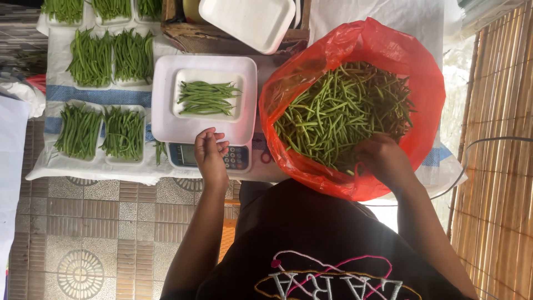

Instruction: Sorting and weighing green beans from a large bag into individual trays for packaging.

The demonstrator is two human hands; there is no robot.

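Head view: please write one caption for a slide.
Right hand in red bag of green beans; left hand at scale.

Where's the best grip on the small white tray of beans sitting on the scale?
Probably the small white tray by its short bare rims, one hand each end, from the sides. The beans lie lengthwise across the middle, leaving the ends free, and it sits flat on the scale's pan. The left hand is already near.

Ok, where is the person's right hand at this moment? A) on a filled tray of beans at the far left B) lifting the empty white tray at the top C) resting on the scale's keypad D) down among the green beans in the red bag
D: the right hand sits among the green beans inside the red bag, while the left hand is at the scale.
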